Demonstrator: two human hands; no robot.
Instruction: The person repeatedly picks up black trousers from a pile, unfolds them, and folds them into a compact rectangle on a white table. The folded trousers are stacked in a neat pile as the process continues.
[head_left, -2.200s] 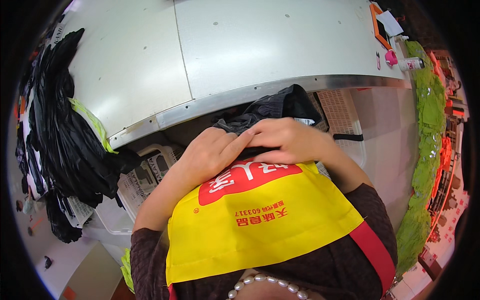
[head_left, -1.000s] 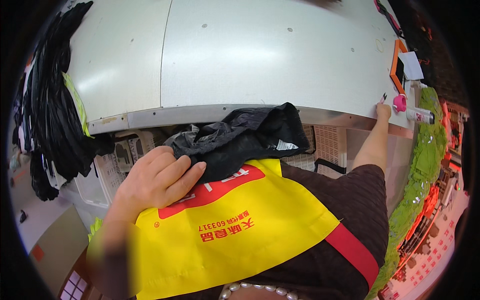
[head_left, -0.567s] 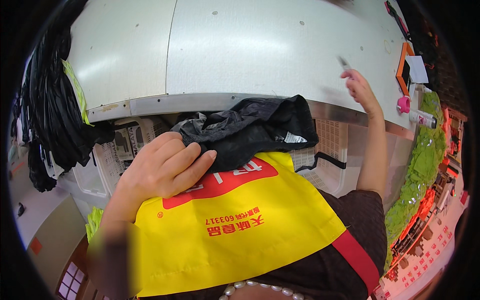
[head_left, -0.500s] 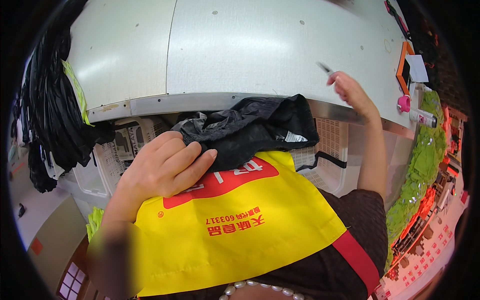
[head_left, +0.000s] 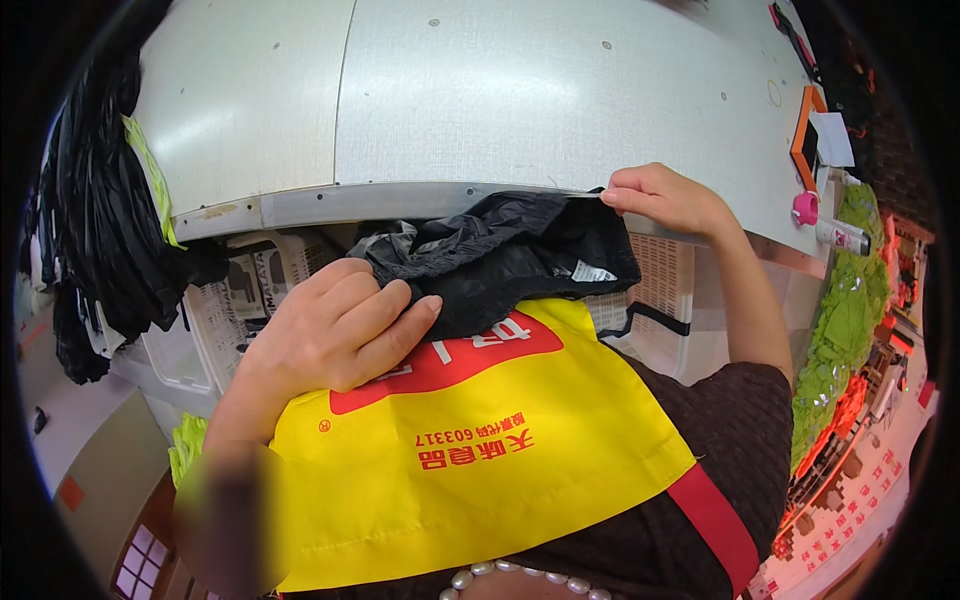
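A black garment (head_left: 470,290) with a gathered edge and a small white label (head_left: 590,272) lies bunched across my lap, against the table's metal front edge. My left hand (head_left: 335,325) is closed over its left side, fingers curled and thumb hidden. At the garment's upper right corner, my right hand (head_left: 660,197) has its fingers closed. A thin pointed metal tool (head_left: 578,190) sticks out from them to the left, its tip over the cloth. The tool's body is mostly hidden in the hand. Under the garment shows my yellow apron (head_left: 480,510).
The pale metal-topped table (head_left: 480,100) spans the far side. Black cloth pieces (head_left: 110,200) hang in a bundle at the left. White plastic baskets (head_left: 660,275) stand below the table edge. At right are an orange-framed object (head_left: 806,130), a pink-topped bottle (head_left: 845,236) and heaped green cloth (head_left: 845,320).
My right hand has come down and left from above the table to the garment's upper right corner, with the pointed tool. My left hand has stayed in place on the garment.
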